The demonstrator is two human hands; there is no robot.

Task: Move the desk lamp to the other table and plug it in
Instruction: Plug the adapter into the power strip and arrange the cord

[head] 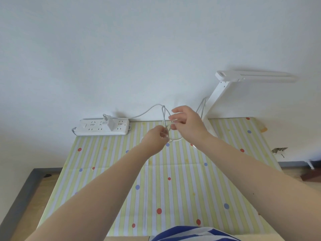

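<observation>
A white desk lamp [218, 91] stands at the table's far right edge against the wall, its flat head pointing right. Its thin white cable [147, 111] loops through the air to a white plug adapter [109, 124] seated in a white power strip [102, 128] at the far left of the table. Both hands are raised over the table's far middle. My left hand [156, 139] pinches a loop of the cable. My right hand [186, 123] pinches the cable just to the right, fingers partly spread.
The table [156, 180] wears a yellow-and-white striped cloth with red and blue dots and stands against a white wall. A grey frame [20, 197] borders wooden floor at the left. A dark object [311, 176] lies on the floor at the right.
</observation>
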